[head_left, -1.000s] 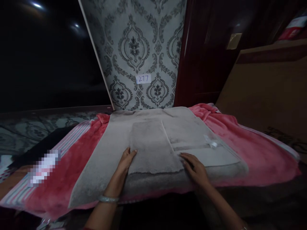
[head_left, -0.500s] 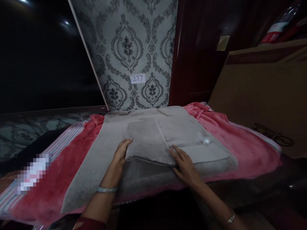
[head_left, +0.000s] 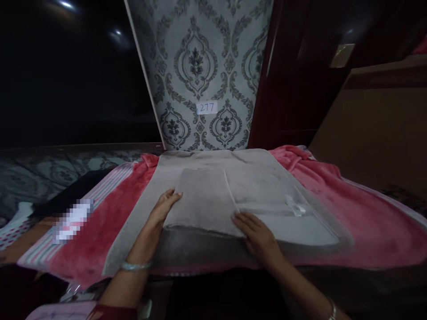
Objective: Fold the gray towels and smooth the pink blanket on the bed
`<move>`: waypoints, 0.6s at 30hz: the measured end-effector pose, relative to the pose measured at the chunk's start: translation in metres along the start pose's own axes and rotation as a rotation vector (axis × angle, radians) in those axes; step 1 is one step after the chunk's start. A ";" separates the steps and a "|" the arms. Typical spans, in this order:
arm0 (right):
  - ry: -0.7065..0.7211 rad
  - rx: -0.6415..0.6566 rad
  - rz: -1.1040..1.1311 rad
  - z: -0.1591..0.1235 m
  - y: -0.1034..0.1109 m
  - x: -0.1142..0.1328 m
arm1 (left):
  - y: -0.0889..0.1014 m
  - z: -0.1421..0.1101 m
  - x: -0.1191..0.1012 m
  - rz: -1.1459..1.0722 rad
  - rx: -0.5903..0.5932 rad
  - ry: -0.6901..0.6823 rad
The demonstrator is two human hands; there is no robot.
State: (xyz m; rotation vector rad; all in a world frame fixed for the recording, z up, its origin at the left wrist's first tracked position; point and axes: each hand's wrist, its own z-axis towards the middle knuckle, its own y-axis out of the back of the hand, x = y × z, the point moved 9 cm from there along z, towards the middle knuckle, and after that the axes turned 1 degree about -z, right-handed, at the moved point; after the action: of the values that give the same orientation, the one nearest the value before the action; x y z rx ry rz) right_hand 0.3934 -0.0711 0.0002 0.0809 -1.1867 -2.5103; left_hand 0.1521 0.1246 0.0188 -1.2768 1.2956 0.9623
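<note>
A grey plush blanket (head_left: 203,200) lies partly folded, its smaller folded flap on top of a wider grey layer. My left hand (head_left: 160,209) is at the flap's left edge, thumb over the edge and the other fingers partly hidden. At the flap's front right corner, my right hand (head_left: 258,235) has its fingers closed over the fabric; its thumb is hidden. A white tag (head_left: 295,206) shows on the grey layer to the right. Under it all spreads a pink blanket (head_left: 360,213) with a striped border on the left.
A large dark screen (head_left: 73,75) stands at the back left. Patterned wallpaper (head_left: 196,62) bears a paper label (head_left: 207,107) reading 277. On the right are a dark red door (head_left: 293,89) and a big cardboard box (head_left: 376,129). Dotted cloth (head_left: 15,231) lies far left.
My right hand's fingers have drawn together and curled at the flap's corner. The flap sits a little flatter and wider at its front left. The whole view has shifted.
</note>
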 end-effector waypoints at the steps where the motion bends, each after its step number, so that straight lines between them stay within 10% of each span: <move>1: 0.011 0.049 0.014 -0.004 -0.006 0.009 | 0.008 -0.005 0.013 0.014 0.018 0.031; 6: 0.006 0.277 0.140 0.001 -0.010 0.019 | 0.031 -0.018 0.056 0.113 0.118 0.083; 11: -0.029 0.254 0.213 0.069 -0.008 0.003 | 0.027 -0.022 0.014 0.668 -0.045 -0.384; 14: 0.047 0.294 0.258 0.112 -0.041 0.012 | 0.000 -0.050 0.003 1.007 0.000 -0.655; 18: 0.140 0.448 0.222 0.165 -0.105 0.024 | -0.019 -0.076 0.019 1.253 0.089 -0.693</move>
State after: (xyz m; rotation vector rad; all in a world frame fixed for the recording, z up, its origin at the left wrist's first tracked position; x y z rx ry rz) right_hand 0.3060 0.1031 0.0293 0.2207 -1.5795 -1.9798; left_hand 0.1628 0.0449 0.0137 0.1481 1.4602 1.9277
